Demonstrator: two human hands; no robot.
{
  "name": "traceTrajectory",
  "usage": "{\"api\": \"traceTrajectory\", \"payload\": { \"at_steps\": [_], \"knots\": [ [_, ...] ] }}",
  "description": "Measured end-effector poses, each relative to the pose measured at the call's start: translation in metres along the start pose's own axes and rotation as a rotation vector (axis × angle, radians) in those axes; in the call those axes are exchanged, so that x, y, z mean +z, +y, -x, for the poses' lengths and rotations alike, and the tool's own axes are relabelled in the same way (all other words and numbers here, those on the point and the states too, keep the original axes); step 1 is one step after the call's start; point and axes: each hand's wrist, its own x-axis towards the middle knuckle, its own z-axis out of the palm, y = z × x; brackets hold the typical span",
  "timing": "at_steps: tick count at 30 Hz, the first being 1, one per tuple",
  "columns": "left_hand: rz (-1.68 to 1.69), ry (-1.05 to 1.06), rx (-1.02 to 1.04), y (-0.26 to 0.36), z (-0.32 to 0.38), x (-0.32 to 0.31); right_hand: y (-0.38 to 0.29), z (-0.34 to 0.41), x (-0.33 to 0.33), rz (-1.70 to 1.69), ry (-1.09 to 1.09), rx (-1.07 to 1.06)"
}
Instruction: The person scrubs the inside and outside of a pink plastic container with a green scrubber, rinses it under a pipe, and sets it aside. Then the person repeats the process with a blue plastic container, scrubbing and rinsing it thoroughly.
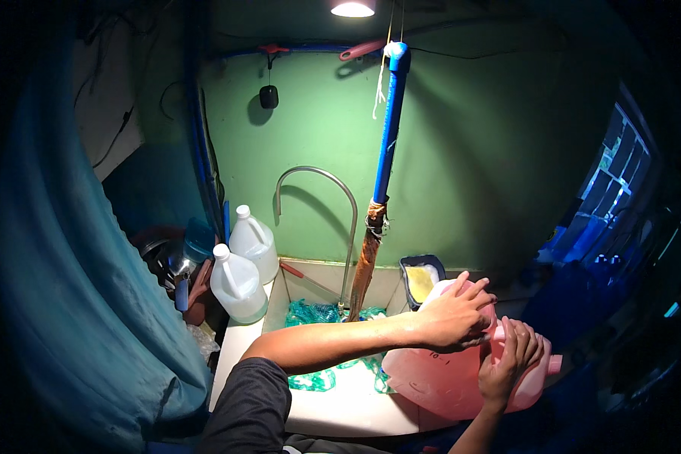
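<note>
Two pink translucent plastic jugs lie at the right edge of a white tiled sink. My left hand [457,318] reaches across from the left and rests over the top of the pink jug [437,380], fingers spread; whether it grips anything is unclear. Curled around the handle area of the jugs is my right hand [508,357], beside a pink cap [554,364] that points right. Under my left forearm, green netting [312,312] lies in the sink. My hands hide part of the jugs, so where one ends and the other begins is hard to see.
Two white translucent jugs [238,289] stand on the sink's left ledge. A curved metal faucet [349,227] and a blue pipe [390,136] rise from the sink. A dark container with a yellow sponge [421,284] sits behind my hands. A blue curtain [91,272] hangs left.
</note>
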Motion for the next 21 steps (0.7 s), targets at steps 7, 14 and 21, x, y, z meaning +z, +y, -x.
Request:
{"api": "traceTrajectory", "payload": {
  "at_steps": [7, 14, 21],
  "knots": [
    [0.193, -0.245, -0.19, -0.011, -0.016, -0.016, -0.002, -0.001, -0.004, 0.002, -0.011, -0.026],
    [0.039, -0.219, -0.223, -0.008, -0.013, 0.002, 0.002, -0.002, -0.002, 0.055, -0.015, -0.073],
    [0.061, -0.049, -0.269, -0.006, -0.012, 0.012, 0.006, -0.003, 0.006, 0.112, -0.004, -0.048]
  ]
}}
